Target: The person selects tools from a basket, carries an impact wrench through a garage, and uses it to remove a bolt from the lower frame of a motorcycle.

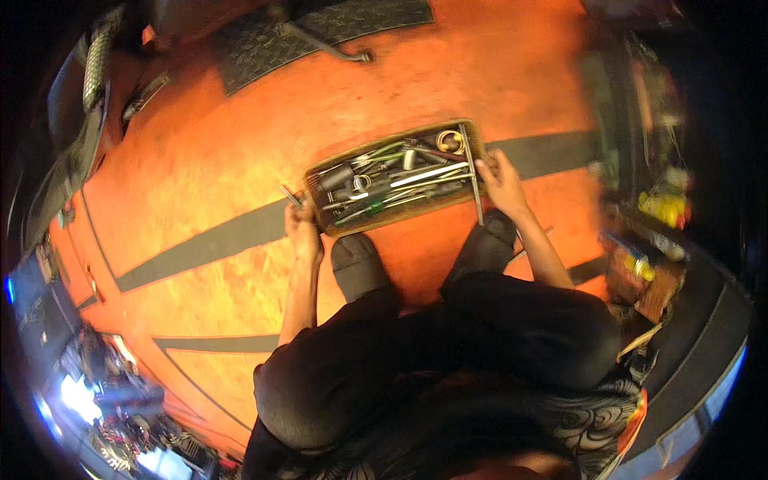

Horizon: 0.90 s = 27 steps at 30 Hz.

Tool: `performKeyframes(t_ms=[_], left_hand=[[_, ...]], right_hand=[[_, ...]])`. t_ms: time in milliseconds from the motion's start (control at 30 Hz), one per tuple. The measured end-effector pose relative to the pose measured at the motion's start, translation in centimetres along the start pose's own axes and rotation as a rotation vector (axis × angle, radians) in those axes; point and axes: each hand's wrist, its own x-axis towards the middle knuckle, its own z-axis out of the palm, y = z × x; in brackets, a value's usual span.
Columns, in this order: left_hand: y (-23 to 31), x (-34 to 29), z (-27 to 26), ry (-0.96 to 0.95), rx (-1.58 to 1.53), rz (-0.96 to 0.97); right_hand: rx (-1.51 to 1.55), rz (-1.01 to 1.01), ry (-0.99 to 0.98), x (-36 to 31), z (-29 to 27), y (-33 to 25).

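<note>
A long rectangular tool tray (pixel 400 220) with a yellowish-brown rim is in front of my shoes, its right end tilted farther away. My left hand (pixel 302 232) is closed at its left end, and a short metal piece (pixel 290 194) sticks up from those fingers. At the right end my right hand (pixel 502 184) grips the rim, fingers partly hidden. Inside lie a dark cylindrical socket (pixel 334 178), several shiny metal tools, a green-handled tool (pixel 373 208) and a coil of yellowish wire or rings (pixel 450 142). A long metal rod (pixel 472 172) crosses the tray's right end and overhangs the near rim.
The floor (pixel 520 88) is orange with dark grey stripes. A black textured mat (pixel 264 52) with a bent metal bar (pixel 328 44) lies at the far side. Blurred shelves and yellow items (pixel 664 210) stand to the right. Cluttered parts (pixel 120 400) fill the lower left.
</note>
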Motion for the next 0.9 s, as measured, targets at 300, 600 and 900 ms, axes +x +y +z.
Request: performKeyframes(t_ms=[300, 600, 900], left_hand=[[1.8, 5.1, 3.1, -0.128, 0.06, 0.027], [3.7, 5.4, 7.4, -0.287, 0.066, 0.111], [-1.6, 0.1, 3.2, -0.277, 0.182, -0.043]], right_hand=[[-0.363, -0.089, 0.14, 4.8, -0.4, 0.3], [-0.534, -0.136, 0.243, 12.1, -6.5, 2.3], [-0.592, 0.247, 0.454, 0.4, -12.7, 7.4]])
